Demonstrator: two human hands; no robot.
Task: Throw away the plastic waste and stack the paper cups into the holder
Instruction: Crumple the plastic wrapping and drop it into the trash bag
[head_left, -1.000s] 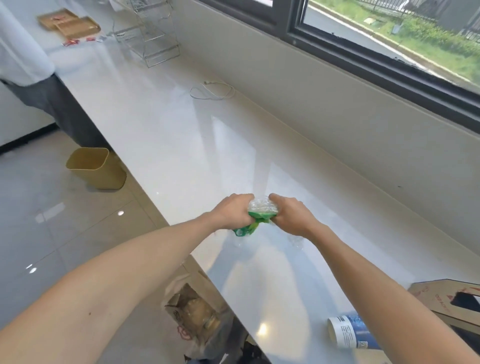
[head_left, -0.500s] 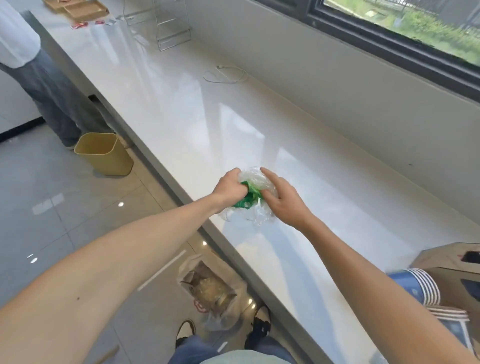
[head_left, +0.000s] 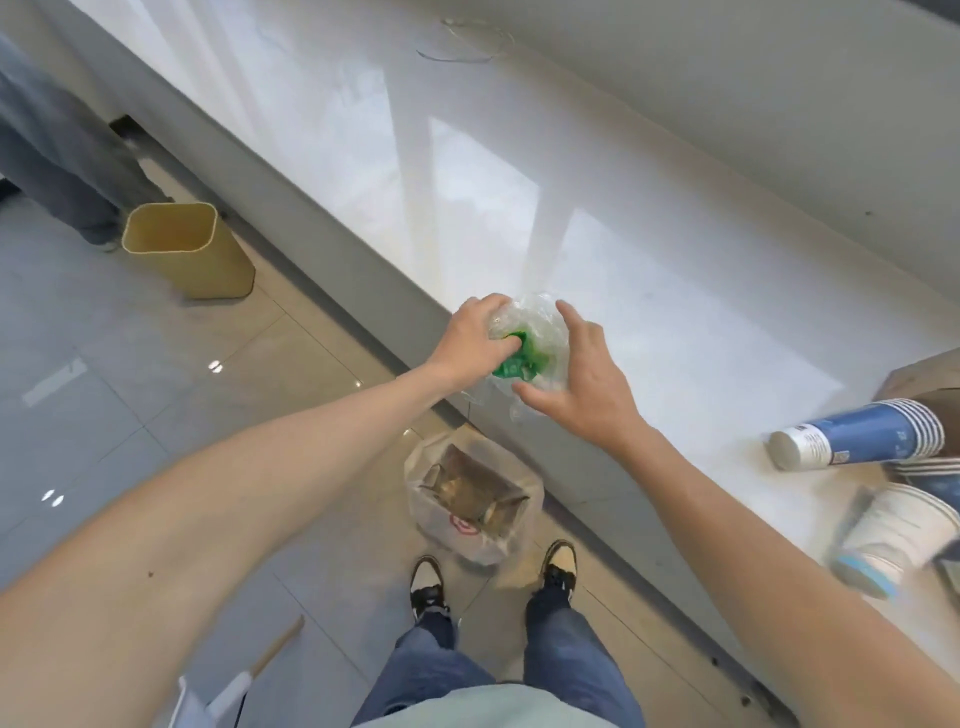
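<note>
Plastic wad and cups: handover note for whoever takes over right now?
Left hand: closed on the crumpled clear-and-green plastic wad, at the counter edge.
Right hand: fingers spread, touching the wad, not gripping.
Tan bin on the floor to the left; plastic-lined bag right below.
Blue paper cup stacks lie on the counter, far right.
Done: plastic gathered. Left: bin it, stack cups; holder not clearly visible.

Right hand (head_left: 582, 379) opened, loosening off plastic wad (head_left: 524, 343); left hand (head_left: 475, 340) unchanged.
</note>
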